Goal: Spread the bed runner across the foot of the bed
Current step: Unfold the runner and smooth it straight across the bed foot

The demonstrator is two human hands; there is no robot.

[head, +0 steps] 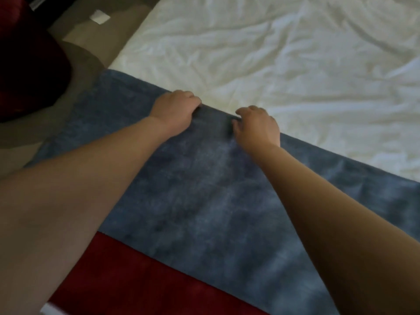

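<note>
Looking down from the near side, I have a red strip of cloth point(141, 276) closest to me, lying against the blue bed runner point(204, 201). Whether it is the runner's own border or a separate layer I cannot tell. The runner lies mostly flat across the foot of the bed, slanting through my view. Its left end appears to hang past the side of the mattress, and its right end runs out of frame.

Both arms reach over it to the far hem. My left hand point(176, 111) and right hand point(256, 126) sit near each other there, knuckles up. Each has its fingers curled down over the hem and grips the cloth. I judge the hold is at that hem because that line sets how square the runner sits, and a tug from there would straighten it and draw out slack. Faint creases on the right stretch suggest it needs smoothing.

Beyond the hands, the white duvet point(284, 53) is rumpled and touches the runner along the hem. Farther left are tan floor point(75, 37), a small white square point(99, 17) on it, and a dark red shape point(27, 64) too dim to identify.
</note>
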